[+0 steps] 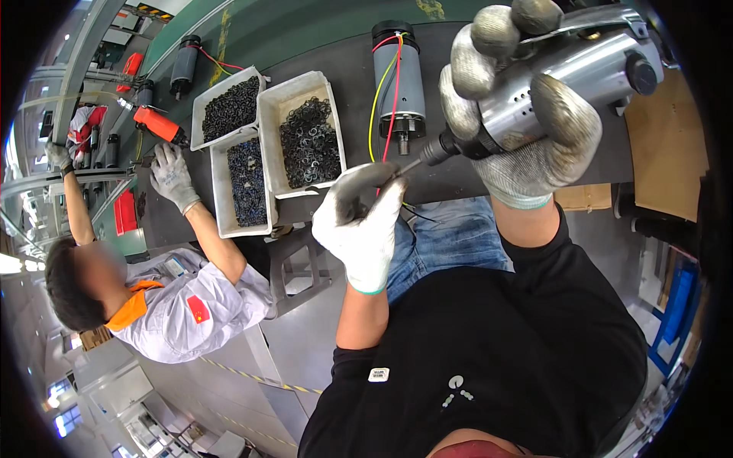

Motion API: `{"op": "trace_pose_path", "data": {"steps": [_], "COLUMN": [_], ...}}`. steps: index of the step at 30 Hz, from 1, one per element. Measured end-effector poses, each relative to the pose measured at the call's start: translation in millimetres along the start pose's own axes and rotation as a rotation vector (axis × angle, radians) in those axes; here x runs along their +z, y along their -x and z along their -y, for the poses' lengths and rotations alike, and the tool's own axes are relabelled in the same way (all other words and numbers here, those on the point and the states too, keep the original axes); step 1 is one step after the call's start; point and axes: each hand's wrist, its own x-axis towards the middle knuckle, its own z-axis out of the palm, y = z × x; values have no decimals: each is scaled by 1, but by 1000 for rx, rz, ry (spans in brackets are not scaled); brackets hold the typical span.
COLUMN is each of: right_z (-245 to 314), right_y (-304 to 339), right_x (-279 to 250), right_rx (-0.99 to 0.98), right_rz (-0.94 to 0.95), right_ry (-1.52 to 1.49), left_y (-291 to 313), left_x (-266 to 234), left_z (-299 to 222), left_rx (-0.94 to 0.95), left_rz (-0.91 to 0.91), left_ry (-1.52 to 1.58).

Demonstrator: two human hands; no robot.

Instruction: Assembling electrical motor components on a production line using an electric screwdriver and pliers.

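My right hand (546,149), in a worn grey-white glove, is wrapped round a silver air screwdriver (569,80) with a lever along its top. The tool lies nearly level, its dark chuck (437,149) and thin bit pointing left. At the bit's tip the thumb and forefinger of my gloved left hand (359,221) are pinched together. Whether they grip the tip itself or a small part on it is hidden. Just beyond my hands a grey cylindrical motor (398,84) stands on the dark bench, with red and yellow-green wires hanging from it.
Left of the motor, three white trays, one a wide tray (265,114), hold many small black rings and blue-black parts. Another motor (185,65) stands farther left. A co-worker (175,305) sits there, a gloved hand near an orange-red tool (156,122). Brown cardboard (664,145) is at the right.
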Motion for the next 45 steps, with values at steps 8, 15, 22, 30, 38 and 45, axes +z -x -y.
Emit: {"op": "trace_pose_path", "data": {"steps": [8,15,22,30,38,45], "right_z": [12,-18,-30,-24,-30,-42], "right_y": [-13,-11,-12,-13,-18,-9], "right_x": [-30,-48,-59,-66,-77,-83], "right_rx": [-251,-194,-170,-240,-199,-135], "right_rz": [170,92,148,122,134,137], "right_ry": [499,788,804,802,822,806], "left_y": [-2,-1,1,-3,-4,-4], "left_x": [30,34,33,34,38,36], "left_z": [47,68,76,82,85,90], "left_rx": [64,54,158,242,209,211], "left_rz": [366,295,252,299,238,236], "left_ry": [-996,-890,-934,-1041,-1007,-984]}}
